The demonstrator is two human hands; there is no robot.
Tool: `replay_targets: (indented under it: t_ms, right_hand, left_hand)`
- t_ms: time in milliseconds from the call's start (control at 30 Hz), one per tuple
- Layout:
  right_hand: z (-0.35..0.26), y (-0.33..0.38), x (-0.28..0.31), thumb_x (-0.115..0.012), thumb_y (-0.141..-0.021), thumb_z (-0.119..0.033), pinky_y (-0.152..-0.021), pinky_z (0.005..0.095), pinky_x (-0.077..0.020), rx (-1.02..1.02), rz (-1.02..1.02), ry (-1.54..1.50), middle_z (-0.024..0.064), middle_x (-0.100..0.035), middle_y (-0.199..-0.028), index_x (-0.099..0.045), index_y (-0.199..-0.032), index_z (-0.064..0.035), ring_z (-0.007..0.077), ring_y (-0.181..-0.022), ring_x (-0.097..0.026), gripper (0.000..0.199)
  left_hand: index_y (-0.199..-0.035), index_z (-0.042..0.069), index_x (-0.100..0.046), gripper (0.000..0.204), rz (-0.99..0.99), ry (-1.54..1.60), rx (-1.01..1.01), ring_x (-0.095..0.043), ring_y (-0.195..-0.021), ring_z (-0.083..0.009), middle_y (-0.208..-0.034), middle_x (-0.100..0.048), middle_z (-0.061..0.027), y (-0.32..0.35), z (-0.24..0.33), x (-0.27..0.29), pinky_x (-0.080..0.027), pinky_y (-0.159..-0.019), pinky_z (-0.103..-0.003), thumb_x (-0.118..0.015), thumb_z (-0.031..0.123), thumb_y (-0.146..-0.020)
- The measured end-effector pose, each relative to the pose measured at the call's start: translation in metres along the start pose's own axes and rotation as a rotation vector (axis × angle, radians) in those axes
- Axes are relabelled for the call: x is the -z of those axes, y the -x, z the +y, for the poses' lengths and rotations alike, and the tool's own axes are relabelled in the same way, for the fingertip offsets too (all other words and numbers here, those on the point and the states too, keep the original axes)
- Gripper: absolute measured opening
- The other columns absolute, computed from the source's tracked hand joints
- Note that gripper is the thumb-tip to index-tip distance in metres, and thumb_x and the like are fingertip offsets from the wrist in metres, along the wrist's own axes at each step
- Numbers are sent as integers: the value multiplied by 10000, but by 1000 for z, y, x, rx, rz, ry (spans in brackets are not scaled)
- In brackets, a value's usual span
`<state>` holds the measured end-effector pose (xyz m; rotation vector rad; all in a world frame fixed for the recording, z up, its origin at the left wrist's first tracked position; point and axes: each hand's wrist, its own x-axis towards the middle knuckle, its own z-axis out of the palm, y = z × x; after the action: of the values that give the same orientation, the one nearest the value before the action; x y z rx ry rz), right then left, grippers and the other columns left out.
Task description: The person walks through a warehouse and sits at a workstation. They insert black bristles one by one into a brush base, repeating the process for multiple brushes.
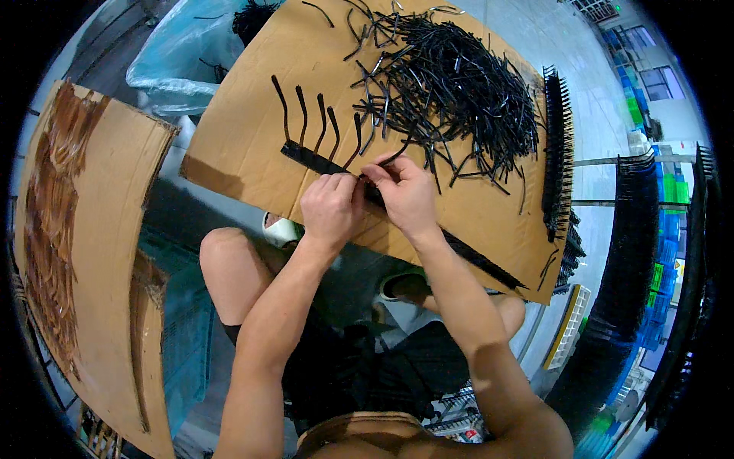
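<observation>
A long black strip (482, 258) lies slantwise across the near part of the cardboard sheet (237, 130). Several thin black curved pieces (334, 131), shaped like glasses temples, stand in a row along its left part. My left hand (332, 205) pinches the strip near its middle, fingers closed. Close against it, my right hand (407, 195) grips one more curved piece (397, 153) between thumb and fingers, its lower end at the strip. The fingertips hide where piece and strip meet. Beyond my hands spreads a big loose pile of the same pieces (474, 92).
A filled strip (556, 153) with a dense row of pieces stands along the cardboard's right edge. Farther right, racks (627, 252) hold more black rows. To the left are a brown-stained cardboard sheet (107, 229) and a blue plastic bag (172, 69). My knees are under the near edge.
</observation>
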<state>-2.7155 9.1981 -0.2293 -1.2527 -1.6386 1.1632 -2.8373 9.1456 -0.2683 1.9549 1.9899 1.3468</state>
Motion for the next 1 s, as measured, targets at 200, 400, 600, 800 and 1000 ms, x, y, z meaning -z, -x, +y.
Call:
replay_targets:
  t_ms: [200, 400, 600, 800, 1000]
  right_hand:
    - [6, -1, 4, -683, -854, -153, -627, 288, -494, 13, -20, 3, 105, -689, -789, -682, -897, -22, 161, -691, -643, 137]
    - [-8, -9, 7, -682, -833, -237, -670, 320, -501, 276, -202, 377, 131, -680, -830, -653, -867, -14, 212, -769, -669, 227]
    - [-22, -96, 35, -652, -838, -195, -747, 372, -519, -292, -266, 476, 177, -669, -886, -597, -1013, 16, 286, -810, -665, 279]
    - [23, -107, 15, -699, -743, -69, -485, 298, -470, -197, -158, 687, 109, -614, -662, -546, -941, 28, 152, -554, -618, 269]
    - [24, -115, 3, -614, -811, -32, -429, 305, -412, -438, -181, 18, 63, -531, -584, -550, -924, 33, 129, -441, -460, 145]
  left_hand:
    - [-820, 55, -619, 91, -14, -11, -9, -610, -702, -285, -763, -636, -94, 0, 1, -1, -479, -619, -379, -671, 100, -761]
    - [-798, 49, -599, 114, 50, 46, 40, -599, -691, -289, -721, -605, -96, 4, -3, -9, -485, -624, -388, -681, 112, -750]
    - [-843, 47, -636, 93, 12, 76, 154, -614, -765, -294, -806, -638, -111, 1, 2, -3, -493, -685, -395, -681, 119, -804]
    - [-843, 51, -655, 158, -95, -87, 418, -631, -760, -303, -806, -658, -122, -20, -17, 24, -499, -681, -411, -674, 207, -826]
    - [-941, 35, -668, 213, -129, 59, 376, -638, -796, -314, -875, -673, -123, -11, -8, 22, -509, -706, -420, -644, 221, -841]
